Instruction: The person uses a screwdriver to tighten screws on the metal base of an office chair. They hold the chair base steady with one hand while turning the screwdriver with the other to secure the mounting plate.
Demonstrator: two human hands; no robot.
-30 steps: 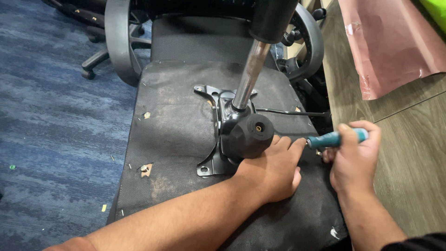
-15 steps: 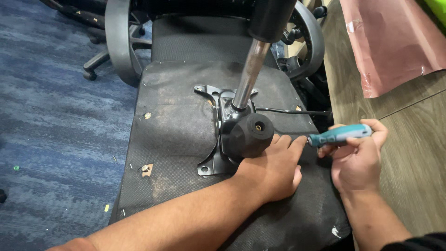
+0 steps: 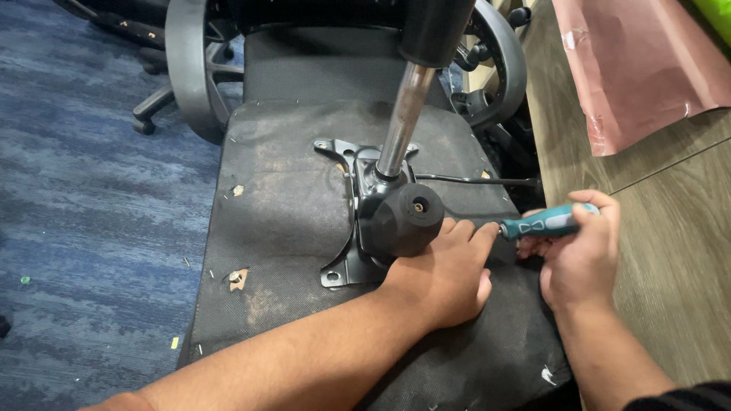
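Upturned black fabric chair seat [image 3: 289, 228] with black metal mechanism plate [image 3: 358, 190]. Left hand [image 3: 445, 270] rests on it, fingers [image 3: 464, 236] loosely spread beside the black round knob [image 3: 403, 217]. Right hand [image 3: 582, 251], fingers wrapped tight, grips a teal-handled screwdriver [image 3: 544, 222].

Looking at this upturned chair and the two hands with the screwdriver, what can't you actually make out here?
All in the head view:
- The tip of the teal screwdriver and whatever it meets: hidden behind the left hand.
- The right-hand part of the metal plate: covered by that hand and the black knob.
- The top of the chrome column: cut off by the upper edge.
- The right hand palm side: turned away.
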